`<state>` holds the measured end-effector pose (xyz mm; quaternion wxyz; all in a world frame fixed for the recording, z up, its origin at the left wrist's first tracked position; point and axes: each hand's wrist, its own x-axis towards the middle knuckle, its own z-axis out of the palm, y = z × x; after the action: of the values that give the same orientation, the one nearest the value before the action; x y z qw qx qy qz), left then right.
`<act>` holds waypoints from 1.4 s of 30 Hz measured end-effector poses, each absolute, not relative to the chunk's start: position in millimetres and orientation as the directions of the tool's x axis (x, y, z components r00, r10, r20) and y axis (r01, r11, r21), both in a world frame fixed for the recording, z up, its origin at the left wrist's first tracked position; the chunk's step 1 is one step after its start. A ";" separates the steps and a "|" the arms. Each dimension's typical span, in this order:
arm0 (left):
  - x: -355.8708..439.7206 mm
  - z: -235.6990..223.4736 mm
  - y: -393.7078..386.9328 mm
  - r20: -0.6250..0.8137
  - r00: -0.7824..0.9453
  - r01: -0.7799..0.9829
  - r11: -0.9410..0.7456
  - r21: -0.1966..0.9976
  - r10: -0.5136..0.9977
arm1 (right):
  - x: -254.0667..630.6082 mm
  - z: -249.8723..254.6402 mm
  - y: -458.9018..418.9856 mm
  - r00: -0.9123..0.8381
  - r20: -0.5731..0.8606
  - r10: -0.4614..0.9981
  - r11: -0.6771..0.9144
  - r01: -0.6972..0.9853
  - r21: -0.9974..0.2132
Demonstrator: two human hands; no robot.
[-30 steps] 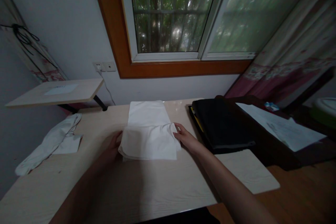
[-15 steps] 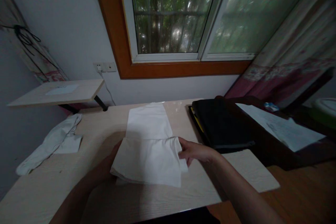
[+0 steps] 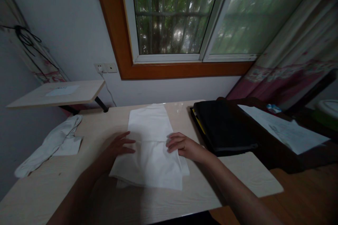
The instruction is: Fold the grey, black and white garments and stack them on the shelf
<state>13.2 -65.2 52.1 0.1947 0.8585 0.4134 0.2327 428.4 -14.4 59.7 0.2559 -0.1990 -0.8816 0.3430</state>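
Note:
A white cloth garment (image 3: 150, 167) lies on the light wooden table (image 3: 100, 126), its near part folded back over the middle so that an edge crosses it. The far part reaches toward the table's back edge. My left hand (image 3: 120, 146) rests at the left side of that fold edge, fingers spread and partly on the cloth. At the right end of the same edge my right hand (image 3: 182, 145) lies with its fingers stretched over the fabric. Neither hand grips the cloth. What kind of garment it is cannot be made out.
Another crumpled white cloth (image 3: 56, 140) lies at the table's left. Behind it stands a small raised shelf (image 3: 87, 93) with a paper on it. To the right are a black folder-like case (image 3: 224, 123) and a sheet of paper (image 3: 280, 124). A window (image 3: 174, 17) is ahead.
Both hands have let go of the folded part's sides and moved onto its upper edge, fingers now spread on the cloth. The folded part has settled flatter.

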 end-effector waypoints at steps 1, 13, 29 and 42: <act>12.8 53.9 -61.5 0.203 0.542 0.600 -0.545 0.586 0.816 | 426.3 58.2 -11.0 -0.786 0.299 0.541 0.632 0.146 -0.761; 31.7 49.4 25.4 0.032 -0.264 0.518 0.113 0.848 0.964 | 389.0 35.5 49.5 -0.076 0.139 0.987 0.159 0.445 -0.881; 38.3 43.5 -13.3 -0.028 -0.035 0.706 0.045 0.707 0.999 | 402.4 38.5 27.3 -0.194 -0.003 0.981 0.119 0.613 -0.781; 17.9 73.9 -64.1 -0.236 0.391 0.670 -0.099 0.735 0.890 | 437.9 60.3 -2.9 -0.689 -0.420 0.591 -0.172 0.401 -0.900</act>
<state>17.9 -64.1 73.9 0.4052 0.7288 0.5350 0.1353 437.9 -2.9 60.3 0.0718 -0.3880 -0.6393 0.6600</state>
